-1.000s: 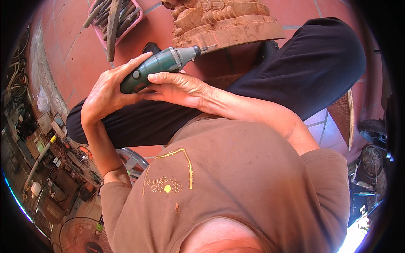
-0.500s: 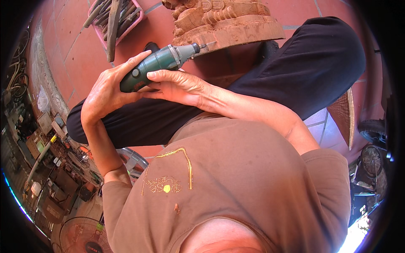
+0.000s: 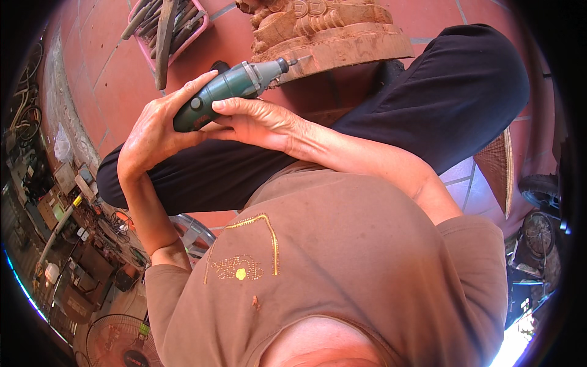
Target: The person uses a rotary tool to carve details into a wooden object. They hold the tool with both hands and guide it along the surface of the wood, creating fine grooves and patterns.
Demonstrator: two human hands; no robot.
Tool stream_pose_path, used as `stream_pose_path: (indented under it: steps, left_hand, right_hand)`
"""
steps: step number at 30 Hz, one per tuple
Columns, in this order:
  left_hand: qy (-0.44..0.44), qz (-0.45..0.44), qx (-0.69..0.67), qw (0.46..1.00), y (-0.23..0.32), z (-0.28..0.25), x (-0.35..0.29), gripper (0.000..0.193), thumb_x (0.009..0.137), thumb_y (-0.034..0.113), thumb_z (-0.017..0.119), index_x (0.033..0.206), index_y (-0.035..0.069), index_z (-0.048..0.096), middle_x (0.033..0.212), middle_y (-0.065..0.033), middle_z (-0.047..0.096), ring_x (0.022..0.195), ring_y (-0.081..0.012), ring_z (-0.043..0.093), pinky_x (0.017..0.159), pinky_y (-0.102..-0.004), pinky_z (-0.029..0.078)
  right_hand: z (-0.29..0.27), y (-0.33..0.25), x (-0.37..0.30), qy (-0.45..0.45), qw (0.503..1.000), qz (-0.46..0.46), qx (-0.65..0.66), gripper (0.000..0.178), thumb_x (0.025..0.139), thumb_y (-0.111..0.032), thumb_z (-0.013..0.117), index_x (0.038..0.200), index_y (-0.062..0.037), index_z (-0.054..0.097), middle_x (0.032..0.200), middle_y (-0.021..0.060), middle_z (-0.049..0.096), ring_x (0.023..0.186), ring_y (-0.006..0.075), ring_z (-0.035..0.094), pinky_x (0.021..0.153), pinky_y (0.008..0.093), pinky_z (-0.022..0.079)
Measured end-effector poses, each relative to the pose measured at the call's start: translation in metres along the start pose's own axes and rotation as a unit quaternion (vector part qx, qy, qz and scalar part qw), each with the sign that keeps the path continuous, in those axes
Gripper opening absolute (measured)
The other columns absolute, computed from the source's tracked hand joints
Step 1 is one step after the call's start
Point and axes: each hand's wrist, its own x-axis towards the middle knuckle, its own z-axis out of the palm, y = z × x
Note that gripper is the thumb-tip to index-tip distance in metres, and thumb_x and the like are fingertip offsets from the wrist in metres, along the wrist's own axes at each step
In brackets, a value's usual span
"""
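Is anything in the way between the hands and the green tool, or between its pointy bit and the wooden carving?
Nothing visible. The left hand and right hand hold the green tool directly. Its bit overlaps the wooden carving in this view; whether they touch is unclear.

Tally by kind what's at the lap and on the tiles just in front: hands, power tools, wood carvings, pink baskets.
Hands: 2 (left hand, right hand)
Power tools: 1 (green power tool)
Wood carvings: 1 (brown carving)
Pink baskets: 1 (pink basket)
Total: 5; the basket's heaped tools overlap, so left uncounted
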Motion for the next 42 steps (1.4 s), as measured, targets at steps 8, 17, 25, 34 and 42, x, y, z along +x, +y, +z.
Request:
stream_pose_path:
  steps: [8, 17, 25, 34, 42]
  left_hand:
    - [0.007, 0.002, 0.004, 1.000, -0.0005, 0.0000, 0.0008, 0.092, 0.067, 0.003, 0.075, 0.155, 0.011, 0.050, 0.118, -0.0253, 0.070, 0.105, -0.0412, 0.071, 0.095, -0.0432, 0.054]
    - [0.007, -0.011, 0.008, 1.000, 0.0002, -0.0009, 0.0015, 0.093, 0.068, 0.002, 0.076, 0.157, 0.010, 0.049, 0.122, -0.0247, 0.070, 0.108, -0.0385, 0.072, 0.097, -0.0419, 0.054]
    - [0.015, -0.002, 0.010, 1.000, -0.0024, 0.0009, 0.0020, 0.093, 0.068, 0.003, 0.078, 0.156, 0.009, 0.049, 0.127, -0.0238, 0.070, 0.112, -0.0378, 0.071, 0.099, -0.0415, 0.053]
    - [0.014, -0.001, 0.005, 1.000, -0.0007, 0.0006, 0.0021, 0.092, 0.068, 0.004, 0.078, 0.156, 0.009, 0.050, 0.126, -0.0238, 0.070, 0.111, -0.0380, 0.071, 0.099, -0.0417, 0.053]
    - [0.010, -0.007, 0.015, 1.000, -0.0005, 0.0007, 0.0007, 0.091, 0.068, 0.005, 0.077, 0.155, 0.009, 0.050, 0.126, -0.0238, 0.070, 0.113, -0.0384, 0.071, 0.100, -0.0422, 0.053]
  right_hand:
    - [-0.0012, -0.0010, 0.0028, 0.004, 1.000, -0.002, 0.004, 0.049, 0.097, -0.018, 0.077, 0.139, -0.0037, 0.056, 0.138, 0.0133, 0.065, 0.137, 0.0310, 0.058, 0.123, 0.0505, 0.038]
    - [-0.0002, -0.0039, 0.0051, -0.004, 1.000, -0.004, 0.005, 0.048, 0.096, -0.018, 0.078, 0.138, -0.0046, 0.057, 0.138, 0.0121, 0.065, 0.137, 0.0310, 0.058, 0.123, 0.0509, 0.038]
    - [-0.0031, -0.0036, 0.0082, 0.005, 1.000, -0.006, 0.013, 0.046, 0.096, -0.016, 0.078, 0.136, -0.0054, 0.058, 0.137, 0.0116, 0.066, 0.136, 0.0308, 0.059, 0.122, 0.0517, 0.040]
    - [-0.0002, -0.0050, 0.0065, 0.002, 1.000, -0.007, 0.007, 0.045, 0.096, -0.016, 0.078, 0.136, -0.0048, 0.058, 0.137, 0.0124, 0.066, 0.137, 0.0319, 0.058, 0.123, 0.0524, 0.039]
    - [0.0001, -0.0027, 0.0047, 0.002, 1.000, -0.005, 0.011, 0.047, 0.096, -0.015, 0.077, 0.137, -0.0027, 0.058, 0.136, 0.0135, 0.066, 0.137, 0.0321, 0.058, 0.123, 0.0514, 0.038]
